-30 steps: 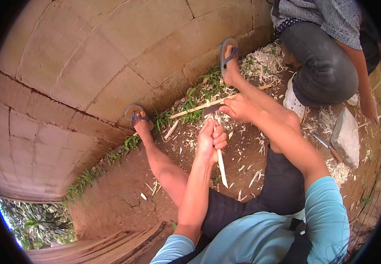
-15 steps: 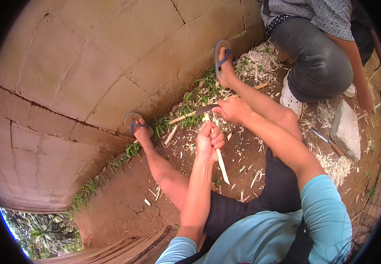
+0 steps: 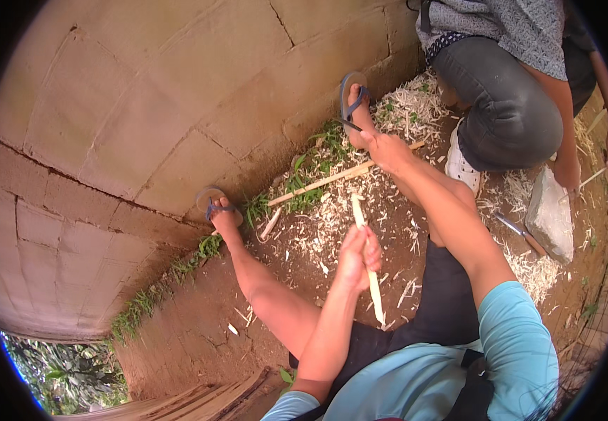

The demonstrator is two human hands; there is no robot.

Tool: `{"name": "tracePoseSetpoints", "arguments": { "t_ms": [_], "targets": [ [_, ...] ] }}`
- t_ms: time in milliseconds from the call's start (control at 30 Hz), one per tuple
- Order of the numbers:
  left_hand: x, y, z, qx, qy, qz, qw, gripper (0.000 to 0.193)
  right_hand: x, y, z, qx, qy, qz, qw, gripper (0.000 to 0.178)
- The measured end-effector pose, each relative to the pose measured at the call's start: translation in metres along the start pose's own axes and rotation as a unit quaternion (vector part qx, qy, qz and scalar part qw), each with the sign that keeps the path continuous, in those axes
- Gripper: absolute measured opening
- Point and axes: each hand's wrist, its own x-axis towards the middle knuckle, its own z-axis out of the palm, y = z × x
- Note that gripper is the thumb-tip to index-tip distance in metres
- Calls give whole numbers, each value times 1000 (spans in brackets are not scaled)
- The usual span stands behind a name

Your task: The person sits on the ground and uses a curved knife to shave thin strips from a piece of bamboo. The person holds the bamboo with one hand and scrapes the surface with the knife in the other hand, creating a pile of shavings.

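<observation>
Pale split bamboo stick (image 3: 368,266) is gripped lengthwise in the closed left hand (image 3: 357,257), while the right hand (image 3: 387,150), beyond its far tip, is closed on a longer stick (image 3: 332,177).

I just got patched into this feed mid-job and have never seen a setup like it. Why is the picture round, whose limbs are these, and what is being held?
There is no machine here: a person wears a wide fisheye camera on the head, looking down, so the picture is round and straight edges bend. The arms coming from the bottom edge are that person's own, and so are the bare legs in sandals stretched toward the block wall.

The left hand grips a pale wooden stick held roughly upright. The right hand reaches out to a longer thin stick lying on the dirt ground near the right foot. Wood shavings are scattered about.

At the upper right a second person crouches beside a flat stone; a small tool lies next to it, too small to identify.
</observation>
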Motion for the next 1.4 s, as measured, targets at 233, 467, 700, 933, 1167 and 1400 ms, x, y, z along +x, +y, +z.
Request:
{"name": "tracePoseSetpoints", "arguments": {
  "t_ms": [233, 467, 700, 933, 1167, 1400],
  "targets": [
    [-1, 71, -38, -24, 35, 92, 995, 34, -83, -66, 25, 165, -49, -164, 971, 51],
    [2, 55, -40, 9, 72, 106, 992, 24, -92, -70, 27, 9, 13, -282, 959, 46],
    [2, 56, -37, 78, 80, 152, 982, 24, -89, -67, 23, -17, 51, -305, 951, 45],
    [-3, 58, -35, 158, 82, 151, 972, 23, -85, -62, 27, 7, 42, -320, 947, 45],
    [-14, 42, -6, 278, 106, 199, 934, 22, -64, -45, 25, 11, 110, -376, 920, 49],
    [-8, 47, -30, 218, 175, 192, 941, 17, -77, -61, 39, -35, 6, -358, 933, 50]
  ]
}}
